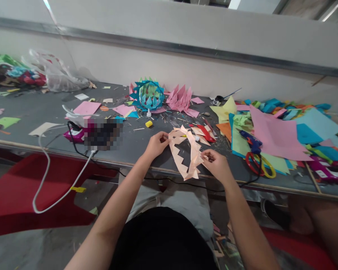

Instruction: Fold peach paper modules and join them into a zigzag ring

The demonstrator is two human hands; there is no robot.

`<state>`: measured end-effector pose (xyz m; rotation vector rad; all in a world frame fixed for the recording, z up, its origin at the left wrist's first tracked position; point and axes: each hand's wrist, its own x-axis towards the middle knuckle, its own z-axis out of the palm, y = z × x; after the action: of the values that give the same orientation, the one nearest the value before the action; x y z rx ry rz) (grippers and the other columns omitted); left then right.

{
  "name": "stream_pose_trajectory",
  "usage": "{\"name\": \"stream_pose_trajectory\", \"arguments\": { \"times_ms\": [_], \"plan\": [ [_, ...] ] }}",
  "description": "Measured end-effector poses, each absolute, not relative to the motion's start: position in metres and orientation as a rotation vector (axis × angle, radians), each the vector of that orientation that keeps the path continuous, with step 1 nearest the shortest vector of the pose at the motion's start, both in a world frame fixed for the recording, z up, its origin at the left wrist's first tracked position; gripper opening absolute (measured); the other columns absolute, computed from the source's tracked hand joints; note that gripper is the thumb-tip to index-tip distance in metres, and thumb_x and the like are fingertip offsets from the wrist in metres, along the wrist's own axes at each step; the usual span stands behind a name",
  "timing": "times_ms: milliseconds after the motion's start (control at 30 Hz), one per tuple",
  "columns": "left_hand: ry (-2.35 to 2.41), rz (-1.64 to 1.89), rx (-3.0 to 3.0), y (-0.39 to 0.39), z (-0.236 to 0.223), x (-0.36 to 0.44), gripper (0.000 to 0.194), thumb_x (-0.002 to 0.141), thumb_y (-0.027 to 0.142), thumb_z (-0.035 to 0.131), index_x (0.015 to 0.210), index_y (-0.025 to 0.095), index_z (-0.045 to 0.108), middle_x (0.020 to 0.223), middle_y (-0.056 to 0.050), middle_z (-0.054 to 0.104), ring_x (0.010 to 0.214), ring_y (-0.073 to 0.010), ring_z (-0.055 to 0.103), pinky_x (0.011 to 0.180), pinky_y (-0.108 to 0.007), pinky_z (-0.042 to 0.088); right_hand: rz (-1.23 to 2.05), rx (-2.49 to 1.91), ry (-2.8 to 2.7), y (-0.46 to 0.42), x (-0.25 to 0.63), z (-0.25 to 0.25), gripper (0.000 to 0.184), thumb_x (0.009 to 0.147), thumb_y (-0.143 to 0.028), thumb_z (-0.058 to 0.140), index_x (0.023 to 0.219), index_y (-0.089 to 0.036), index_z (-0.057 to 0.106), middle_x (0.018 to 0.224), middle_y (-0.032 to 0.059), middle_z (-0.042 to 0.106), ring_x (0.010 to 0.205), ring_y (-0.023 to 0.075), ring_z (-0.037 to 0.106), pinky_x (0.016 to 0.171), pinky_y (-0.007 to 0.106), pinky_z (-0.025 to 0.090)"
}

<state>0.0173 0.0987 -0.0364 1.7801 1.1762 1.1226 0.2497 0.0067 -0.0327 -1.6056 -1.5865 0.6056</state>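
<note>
Between my hands, a peach paper ring [178, 154] with zigzag, pointed edges is held over the table's front edge. My left hand [157, 144] pinches its upper left side. On the right side, my right hand [215, 163] has its fingers closed on the ring's pointed paper edge. Just behind the ring lie loose peach paper pieces [203, 139] and a red tool [207, 133] whose kind I cannot make out. Farther back stand a blue and green paper flower [149, 95] and a pink pointed paper flower [179, 98].
To the right are stacked coloured paper sheets [276, 131], a blue glue gun [249, 140] and red-and-yellow-handled scissors [260, 167]. A white cable [46, 180] hangs over the left edge near a red chair [33, 191]. A yellow cap [148, 123] lies mid-table. Another person's leg shows at lower right.
</note>
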Motion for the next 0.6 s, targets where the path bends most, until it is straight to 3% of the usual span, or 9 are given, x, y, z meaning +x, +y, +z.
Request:
{"name": "stream_pose_trajectory", "arguments": {
  "times_ms": [100, 367, 600],
  "plan": [
    [1.188, 1.111, 1.785, 0.098, -0.035, 0.017, 0.011, 0.071, 0.021, 0.055, 0.08, 0.016, 0.057, 0.063, 0.003, 0.057, 0.057, -0.0093, 0.05, 0.057, -0.021, 0.038, 0.7, -1.524, -1.549, 0.012, 0.245, -0.034, 0.027, 0.069, -0.032, 0.057, 0.091, -0.017, 0.057, 0.074, 0.0046, 0.066, 0.067, 0.0172, 0.061, 0.063, 0.027, 0.047],
    [1.19, 1.115, 1.787, 0.096, -0.033, 0.018, 0.009, 0.071, 0.02, 0.056, 0.079, 0.015, 0.057, 0.065, 0.002, 0.058, 0.059, -0.0093, 0.05, 0.058, -0.021, 0.039, 0.318, -1.362, -1.828, 0.022, 0.225, -0.021, 0.012, 0.075, -0.024, 0.05, 0.073, -0.017, 0.06, 0.066, 0.0039, 0.063, 0.061, 0.017, 0.06, 0.057, 0.026, 0.048],
    [1.194, 1.103, 1.796, 0.095, -0.033, 0.018, 0.008, 0.072, 0.022, 0.057, 0.077, 0.016, 0.057, 0.065, 0.002, 0.057, 0.058, -0.0091, 0.05, 0.056, -0.021, 0.038, 0.019, -0.963, -2.345, 0.056, 0.229, -0.041, 0.023, 0.079, -0.017, 0.048, 0.099, -0.018, 0.06, 0.097, 0.0076, 0.065, 0.09, 0.0197, 0.061, 0.081, 0.033, 0.049]
  ]
}}
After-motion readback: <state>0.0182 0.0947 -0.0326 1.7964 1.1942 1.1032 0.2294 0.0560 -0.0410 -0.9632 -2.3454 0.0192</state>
